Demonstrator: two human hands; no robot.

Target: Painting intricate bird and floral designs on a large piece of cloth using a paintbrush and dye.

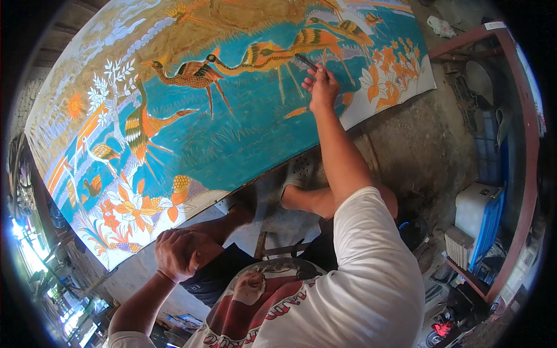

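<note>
A large painted panel [243,156] stands before me, with orange and brown long-legged birds on turquoise water. My right hand [323,88] is raised near its right part, closed around a dark slender tool [305,61]. The tool's tip is beside a painted bird [313,43]; whether it touches the surface I cannot tell. Below the panel's lower left edge, my left hand [176,255] rests over my bent knee, with its fingers draped and no object seen in it. White and orange flowers [130,206] are painted near that lower left corner.
A reddish-brown frame [531,151] stands at the right, with a white and blue container [477,214] inside it. My feet in grey clogs [296,174] are under the panel's lower edge. Bright cluttered items [35,243] line the far left.
</note>
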